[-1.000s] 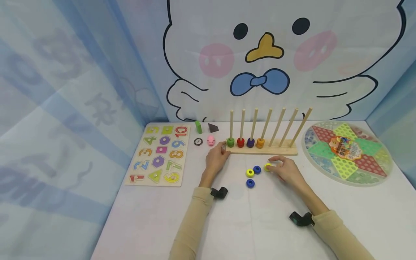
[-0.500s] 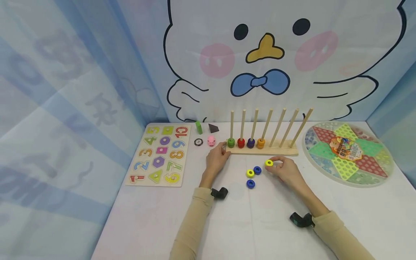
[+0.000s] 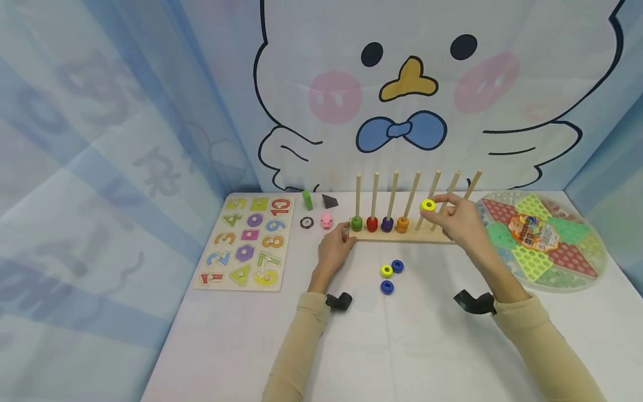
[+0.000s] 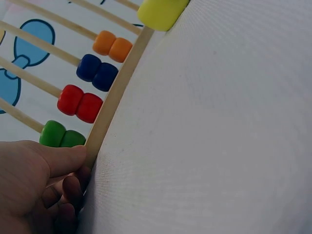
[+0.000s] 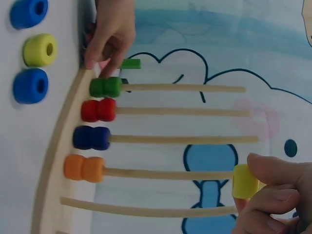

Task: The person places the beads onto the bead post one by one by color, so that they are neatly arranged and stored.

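My left hand (image 3: 334, 251) grips the left end of a wooden bead stand (image 3: 382, 237), its thumb lying on the base. Upright rods rise from that base. Pairs of green (image 5: 105, 87), red (image 5: 98, 110), dark blue (image 5: 91, 138) and orange beads (image 5: 84, 168) sit low on the left rods, while the rods to the right are bare. Between thumb and fingers my right hand (image 3: 459, 220) pinches a yellow bead (image 5: 245, 181), held up near the bare rods, apart from the base. A loose yellow bead (image 5: 36, 50) and two blue beads (image 5: 24, 87) lie on the table before the stand.
Left of the stand lie a number puzzle board (image 3: 261, 234), a pink pig figure (image 3: 326, 221), a green block (image 3: 307, 200), a dark wedge (image 3: 330, 201) and a black ring (image 3: 302, 223). A round patterned game board (image 3: 557, 268) lies at the right. A printed curtain (image 3: 321, 162) hangs behind.
My right hand has lifted the yellow bead from the table and carried it up and away to the bare rods. The left hand keeps its grip on the stand's end.
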`<action>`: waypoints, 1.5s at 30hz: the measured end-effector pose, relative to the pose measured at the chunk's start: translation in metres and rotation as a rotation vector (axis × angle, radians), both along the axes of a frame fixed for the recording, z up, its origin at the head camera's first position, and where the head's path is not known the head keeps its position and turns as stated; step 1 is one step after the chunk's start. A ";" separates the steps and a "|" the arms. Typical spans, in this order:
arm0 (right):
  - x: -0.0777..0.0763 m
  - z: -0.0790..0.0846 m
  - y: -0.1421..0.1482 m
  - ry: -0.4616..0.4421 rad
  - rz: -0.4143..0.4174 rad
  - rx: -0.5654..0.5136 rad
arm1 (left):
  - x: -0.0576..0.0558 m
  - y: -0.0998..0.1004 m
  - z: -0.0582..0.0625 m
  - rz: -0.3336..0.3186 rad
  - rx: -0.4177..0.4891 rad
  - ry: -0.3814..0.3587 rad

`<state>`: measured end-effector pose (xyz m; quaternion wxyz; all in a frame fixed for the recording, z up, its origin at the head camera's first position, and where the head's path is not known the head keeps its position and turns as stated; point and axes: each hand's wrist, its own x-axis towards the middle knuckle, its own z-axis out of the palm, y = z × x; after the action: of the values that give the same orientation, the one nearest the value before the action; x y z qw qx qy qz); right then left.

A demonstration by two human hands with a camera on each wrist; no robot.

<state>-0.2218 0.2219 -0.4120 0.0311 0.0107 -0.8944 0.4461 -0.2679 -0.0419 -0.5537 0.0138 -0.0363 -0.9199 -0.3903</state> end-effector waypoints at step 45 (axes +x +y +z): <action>-0.008 0.025 0.002 0.330 -0.125 -0.028 | -0.002 0.000 -0.001 0.003 -0.018 0.009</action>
<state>-0.2296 0.2235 -0.3866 0.2053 0.0279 -0.8697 0.4479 -0.2701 -0.0423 -0.5549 0.0181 -0.0366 -0.9232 -0.3820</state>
